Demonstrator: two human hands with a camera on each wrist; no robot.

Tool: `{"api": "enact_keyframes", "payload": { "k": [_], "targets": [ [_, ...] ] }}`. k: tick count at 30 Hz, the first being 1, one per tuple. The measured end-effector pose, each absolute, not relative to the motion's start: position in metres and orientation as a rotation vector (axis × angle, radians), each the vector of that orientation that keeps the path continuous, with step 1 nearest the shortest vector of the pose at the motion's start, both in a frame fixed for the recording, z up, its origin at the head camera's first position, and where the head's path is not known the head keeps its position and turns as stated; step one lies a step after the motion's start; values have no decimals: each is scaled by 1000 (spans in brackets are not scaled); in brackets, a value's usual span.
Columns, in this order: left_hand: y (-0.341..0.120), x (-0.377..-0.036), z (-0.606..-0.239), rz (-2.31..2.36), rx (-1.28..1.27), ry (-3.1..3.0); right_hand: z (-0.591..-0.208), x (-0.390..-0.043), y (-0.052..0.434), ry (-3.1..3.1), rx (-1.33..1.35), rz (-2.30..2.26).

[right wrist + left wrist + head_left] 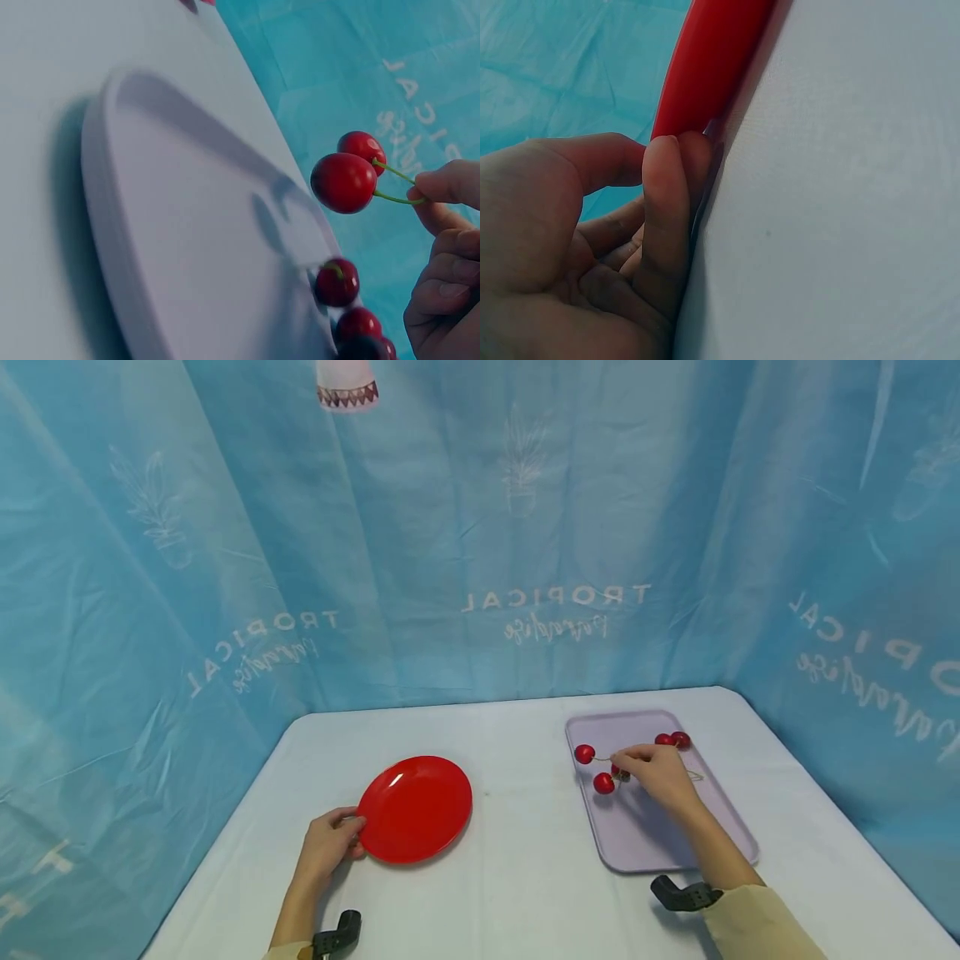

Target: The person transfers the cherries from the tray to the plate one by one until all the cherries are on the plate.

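My left hand (326,847) pinches the near-left rim of a round red plate (416,810) on the table. In the left wrist view, the thumb and fingertips meet at the edge of the plate (712,67). Over a pale lilac tray (637,852), my right hand (663,777) pinches thin green stems. Two bright red cherries (343,184) hang from those stems, raised off the tray in the right wrist view. Below them, a darker cherry (337,282) lies in the tray. More dark cherries (680,740) sit by the tray's far right side, partly behind the hand.
A white table (517,843) carries the plate on the left and the tray on the right, with a gap between them. Blue printed curtains (480,527) surround its back and sides. A black wrist strap device (682,895) sits at each wrist.
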State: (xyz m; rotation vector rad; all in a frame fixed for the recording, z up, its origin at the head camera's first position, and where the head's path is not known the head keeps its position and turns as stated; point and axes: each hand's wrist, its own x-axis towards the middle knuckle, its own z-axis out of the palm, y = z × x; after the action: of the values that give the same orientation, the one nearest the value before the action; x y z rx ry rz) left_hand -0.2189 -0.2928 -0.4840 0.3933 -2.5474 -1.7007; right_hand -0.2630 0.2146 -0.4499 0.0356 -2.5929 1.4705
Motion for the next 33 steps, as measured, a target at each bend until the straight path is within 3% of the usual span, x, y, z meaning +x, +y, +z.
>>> {"api": "enact_keyframes", "payload": {
  "k": [33],
  "targets": [
    [-293,-220,-488,-1665,432,-2542,-455,-274,141,-2591,-5,1667]
  ]
}}
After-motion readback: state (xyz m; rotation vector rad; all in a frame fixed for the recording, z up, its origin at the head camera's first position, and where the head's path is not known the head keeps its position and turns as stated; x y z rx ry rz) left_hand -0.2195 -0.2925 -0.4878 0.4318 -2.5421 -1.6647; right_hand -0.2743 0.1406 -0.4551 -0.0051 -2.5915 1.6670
